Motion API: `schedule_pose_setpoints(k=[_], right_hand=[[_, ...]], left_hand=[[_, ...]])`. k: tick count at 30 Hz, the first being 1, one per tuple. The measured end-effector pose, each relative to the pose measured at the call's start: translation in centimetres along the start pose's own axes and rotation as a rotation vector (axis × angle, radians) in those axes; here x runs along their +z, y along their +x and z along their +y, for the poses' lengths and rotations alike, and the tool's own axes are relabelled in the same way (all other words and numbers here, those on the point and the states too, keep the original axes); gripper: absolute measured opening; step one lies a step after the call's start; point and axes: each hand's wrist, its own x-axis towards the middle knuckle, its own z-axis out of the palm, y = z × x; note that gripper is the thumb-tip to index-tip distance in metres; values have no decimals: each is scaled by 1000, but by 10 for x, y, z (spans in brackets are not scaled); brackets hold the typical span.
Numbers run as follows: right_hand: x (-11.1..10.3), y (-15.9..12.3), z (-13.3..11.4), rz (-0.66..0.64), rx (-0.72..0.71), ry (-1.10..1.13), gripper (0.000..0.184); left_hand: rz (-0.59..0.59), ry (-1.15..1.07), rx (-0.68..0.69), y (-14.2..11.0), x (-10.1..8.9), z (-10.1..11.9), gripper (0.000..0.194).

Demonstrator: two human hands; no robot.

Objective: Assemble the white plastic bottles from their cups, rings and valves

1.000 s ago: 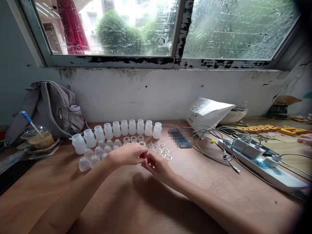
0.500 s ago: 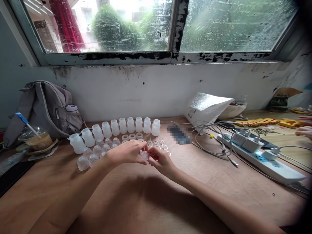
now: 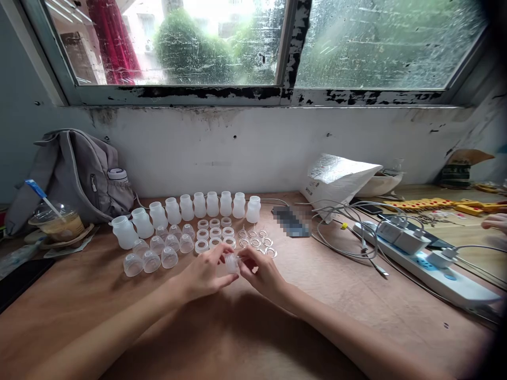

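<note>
My left hand (image 3: 206, 272) and my right hand (image 3: 263, 272) meet above the wooden table (image 3: 336, 295), both pinching one small translucent plastic part (image 3: 231, 262) between their fingertips. Just beyond them lie white plastic collars (image 3: 216, 235) in rows, thin clear rings (image 3: 257, 240) to the right, and clear dome caps (image 3: 158, 250) to the left. A curved row of small white bottles (image 3: 190, 208) stands behind these parts.
A grey backpack (image 3: 75, 171) and a lidded drink cup (image 3: 55, 221) sit at the left. A white power strip (image 3: 428, 264) with chargers and tangled cables, a foil bag (image 3: 336, 179) and yellow pieces lie to the right. Another person's hand (image 3: 495, 221) shows at the right edge.
Both hands have drawn back toward me, away from the rows of parts, still holding the small part. The collars and rings they covered are now in view.
</note>
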Motion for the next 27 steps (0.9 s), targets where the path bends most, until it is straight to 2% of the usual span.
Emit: schedule_pose_setpoints(k=[5, 9, 13, 17, 22, 24, 27], right_hand=[[9, -7, -22, -218, 38, 191, 12], [19, -13, -28, -269, 57, 259, 12], [27, -19, -21, -263, 0, 144, 12], [28, -20, -19, -269, -42, -8, 16], [14, -15, -23, -294, -146, -136, 25], [6, -10, -22, -268, -128, -203, 25], [-6, -1, -15, -214, 21, -337, 20]], left_hand=[[128, -3, -54, -44, 14, -11, 31], [153, 59, 54, -57, 13, -13, 33], [99, 126, 175, -57, 12, -10, 33], [42, 146, 162, -57, 12, -9, 31], [40, 188, 124, -55, 5, -17, 31], [56, 219, 73, -54, 2, -24, 33], [85, 251, -42, -52, -2, -34, 29]])
